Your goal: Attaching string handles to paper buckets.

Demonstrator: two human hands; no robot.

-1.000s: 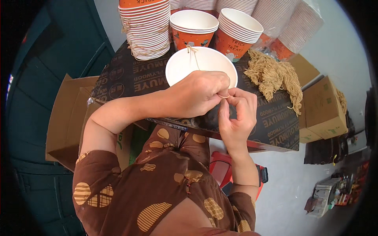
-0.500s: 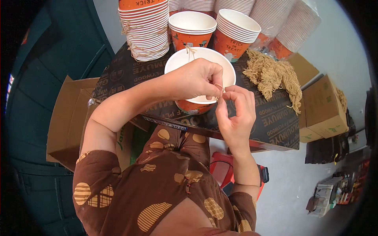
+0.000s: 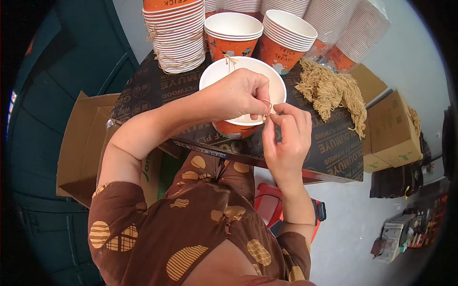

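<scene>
L hand (image 3: 238, 95) pinched on string loop (image 3: 265, 106) | R hand (image 3: 285, 136) fingertips closed on same loop, at 6 o'clock rim of orange paper bucket (image 3: 238, 128) | string pile (image 3: 329, 90) seen at 3 o'clock on table (image 3: 334, 148)

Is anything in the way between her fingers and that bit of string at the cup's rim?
Nothing visible. The left hand and right hand already pinch the tan string at the rim of the orange paper cup.

At the centre of the frame, the left hand (image 3: 236, 95) and right hand (image 3: 285, 136) pinch a thin string (image 3: 265, 106) over the near rim of an orange paper cup (image 3: 242, 97). A pile of twine (image 3: 331, 90) lies to the right, cup stacks (image 3: 174, 35) along the top.
</scene>
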